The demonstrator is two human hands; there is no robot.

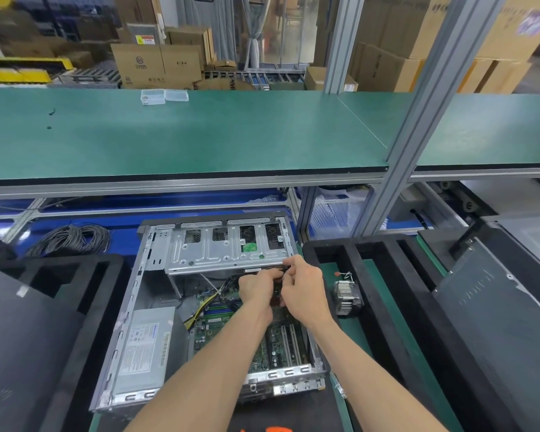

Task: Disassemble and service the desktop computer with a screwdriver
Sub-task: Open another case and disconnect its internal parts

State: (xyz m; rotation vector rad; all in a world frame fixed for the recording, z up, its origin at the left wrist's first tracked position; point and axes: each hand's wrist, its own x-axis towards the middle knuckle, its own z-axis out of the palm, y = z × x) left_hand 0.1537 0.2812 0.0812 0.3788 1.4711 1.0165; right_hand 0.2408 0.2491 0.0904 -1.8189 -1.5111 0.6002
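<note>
With the heatsink already out on the worktop, both hands pinched something small inside the opened computer; power supply remained.

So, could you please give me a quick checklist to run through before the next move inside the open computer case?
1. Side cover off, inside of the computer case exposed: ok.
2. Both hands on the work: left hand and right hand meet over the motherboard just below the drive cage: ok.
3. What the fingers hold: a small dark part, too hidden to name: cannot tell.
4. Screwdriver in hand: none visible in either hand: not ok.
5. Heatsink out of the case, resting on the mat at the right: ok.
6. Power supply seated in the case: ok.
</note>
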